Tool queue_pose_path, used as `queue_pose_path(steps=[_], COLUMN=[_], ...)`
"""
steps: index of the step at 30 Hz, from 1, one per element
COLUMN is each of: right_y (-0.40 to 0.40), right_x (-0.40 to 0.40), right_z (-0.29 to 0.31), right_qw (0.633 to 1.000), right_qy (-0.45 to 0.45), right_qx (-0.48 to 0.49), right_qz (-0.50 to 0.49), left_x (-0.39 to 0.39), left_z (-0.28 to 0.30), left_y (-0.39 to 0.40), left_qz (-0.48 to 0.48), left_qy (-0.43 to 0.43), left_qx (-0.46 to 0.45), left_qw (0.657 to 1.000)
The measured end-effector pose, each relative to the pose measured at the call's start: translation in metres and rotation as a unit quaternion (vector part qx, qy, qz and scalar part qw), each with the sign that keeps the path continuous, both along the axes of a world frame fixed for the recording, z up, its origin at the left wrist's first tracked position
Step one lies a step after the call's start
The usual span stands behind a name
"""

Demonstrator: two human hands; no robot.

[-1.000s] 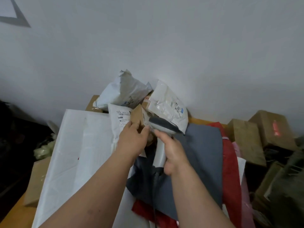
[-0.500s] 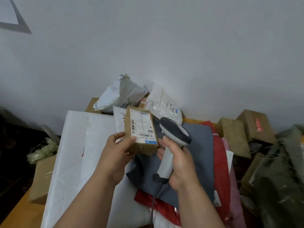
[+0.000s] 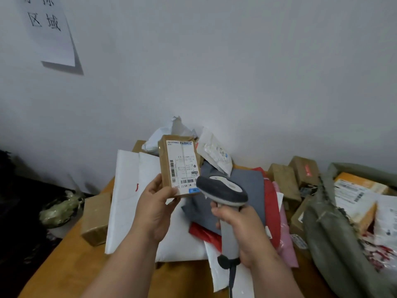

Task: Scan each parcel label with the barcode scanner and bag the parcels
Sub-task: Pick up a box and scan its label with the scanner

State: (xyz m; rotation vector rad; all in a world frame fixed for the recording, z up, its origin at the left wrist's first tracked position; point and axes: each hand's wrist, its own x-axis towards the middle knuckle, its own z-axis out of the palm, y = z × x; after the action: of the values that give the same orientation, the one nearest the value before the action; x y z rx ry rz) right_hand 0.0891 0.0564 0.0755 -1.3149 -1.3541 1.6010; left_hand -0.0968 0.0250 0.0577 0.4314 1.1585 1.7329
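Left hand (image 3: pixel 154 208): gripping the small brown parcel (image 3: pixel 179 166) by its lower end, fingers curled behind, thumb in front; holding it upright above the table (image 3: pixel 71 269), label (image 3: pixel 182 166) facing the camera.
Right hand (image 3: pixel 242 229): wrapping fully round the handle of the barcode scanner (image 3: pixel 222 191); head hovering just beside the parcel's lower right corner, overlapping the label's edge.
Progress: looking like an early-to-middle stage; lining up one label for scanning, bagging of this parcel not yet done.
Remaining: lying unbagged behind the hands, a crumpled white mailer (image 3: pixel 163 136) and a clear pouch (image 3: pixel 214 153); also brown boxes (image 3: pixel 285 179) at the right.
Bag: gaping at far right, a grey-green sack (image 3: pixel 335 229) already holding labelled parcels.
Surroundings: spreading underneath, white, grey and red flat mailers (image 3: pixel 242 190); sitting at left, another box (image 3: pixel 95 218).
Obstruction: crowding the table, loose packets; trailing down toward the camera, the scanner cable (image 3: pixel 232 276).
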Motion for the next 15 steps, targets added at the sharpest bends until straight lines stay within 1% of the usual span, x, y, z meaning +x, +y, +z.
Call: queue_pose_path(steps=[4,8,15], right_y=[-0.029,-0.051,-0.079], right_x=[0.007,0.014,0.021], right_z=[0.017,0.031,0.044], right_qw=[1.0,0.999,0.998], right_qy=[-0.006,-0.005,-0.007], right_qx=[0.013,0.034,0.063], right_qz=[0.014,0.006,0.015], left_x=[0.005,0.011,0.018], left_z=[0.012,0.022,0.035], left_y=[-0.02,-0.035,-0.059], left_qz=[0.002,-0.001,-0.013], left_qy=[-0.004,-0.008,-0.007], left_qx=[0.018,0.034,0.058], left_qw=[1.0,0.999,0.998])
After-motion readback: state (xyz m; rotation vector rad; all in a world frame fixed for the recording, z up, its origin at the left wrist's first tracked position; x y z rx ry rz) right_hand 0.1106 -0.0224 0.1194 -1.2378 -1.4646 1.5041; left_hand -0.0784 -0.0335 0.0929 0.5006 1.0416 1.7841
